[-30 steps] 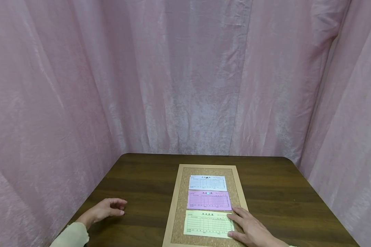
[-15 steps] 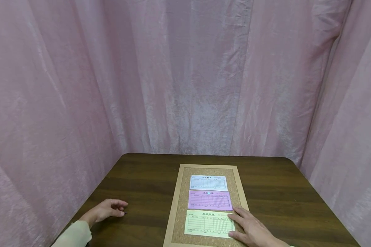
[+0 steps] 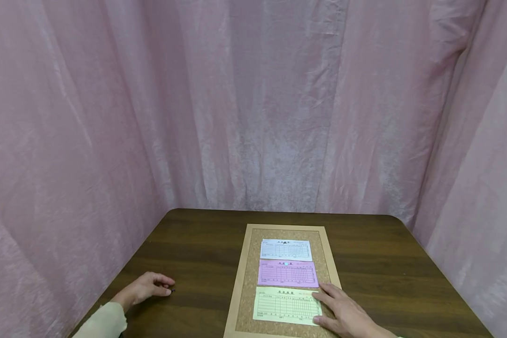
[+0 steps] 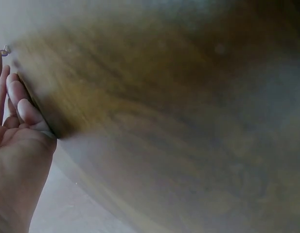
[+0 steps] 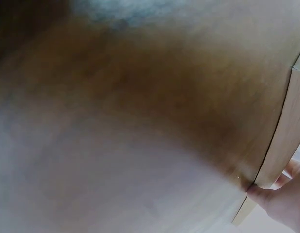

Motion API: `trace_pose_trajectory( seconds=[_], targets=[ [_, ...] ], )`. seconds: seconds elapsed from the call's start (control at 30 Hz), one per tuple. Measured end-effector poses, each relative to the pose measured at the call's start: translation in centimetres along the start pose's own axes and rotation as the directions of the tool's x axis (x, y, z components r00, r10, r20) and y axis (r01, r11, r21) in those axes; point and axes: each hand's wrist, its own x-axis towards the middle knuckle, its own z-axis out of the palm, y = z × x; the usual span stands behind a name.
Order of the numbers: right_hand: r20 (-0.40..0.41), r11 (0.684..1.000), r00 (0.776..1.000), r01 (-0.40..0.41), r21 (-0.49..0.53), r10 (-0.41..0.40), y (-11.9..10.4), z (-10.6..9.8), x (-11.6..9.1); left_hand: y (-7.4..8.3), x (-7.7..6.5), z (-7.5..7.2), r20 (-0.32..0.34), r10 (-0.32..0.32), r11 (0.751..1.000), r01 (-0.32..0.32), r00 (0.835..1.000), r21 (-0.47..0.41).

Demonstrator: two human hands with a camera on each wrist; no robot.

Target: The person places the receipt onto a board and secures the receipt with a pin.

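Observation:
A cork board with a light wooden frame lies on the dark table, bearing three printed form slips. Blue is the far slip, with a small black spot at its top; purple the middle slip, with a pale round spot; green the near slip. My right hand rests with extended fingers across the green slip's right edge, and a fingertip meets the frame side in the right wrist view. My left hand, loosely curled, has a tiny pin-like thing at its thumb tip; I cannot tell whether it is pinched.
The brown wood-grain table has rounded far corners. Pink curtains hang behind it and on both sides. Much of both wrist views is a blurred stretch of tabletop.
The tiny thing at my left thumb tip shows slightly farther out than before. The right hand and the slips hold their places, and the head view has shifted a little.

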Motion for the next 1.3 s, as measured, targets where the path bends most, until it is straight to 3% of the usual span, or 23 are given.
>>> trace_pose_trajectory(
  seconds=[0.5, 0.8, 1.3],
  targets=[
    [-0.021, 1.000, 1.000, 0.021, -0.022, -0.021, 0.00, -0.06, -0.03, -0.24, -0.10, 0.42, -0.012, 0.063, 0.994, -0.062, 0.998, 0.088],
    [-0.033, 0.999, 0.999, 0.028, -0.030, -0.029, 0.07, 0.08, -0.01, -0.13, -0.06, 0.56, -0.018, 0.029, 0.999, -0.030, 0.999, -0.021],
    [0.008, 1.000, 1.000, -0.006, 0.002, 0.006, 0.13, 0.08, 0.03, 0.30, -0.12, 0.26, -0.012, 0.035, 0.999, -0.035, 0.999, -0.017]
  ],
)
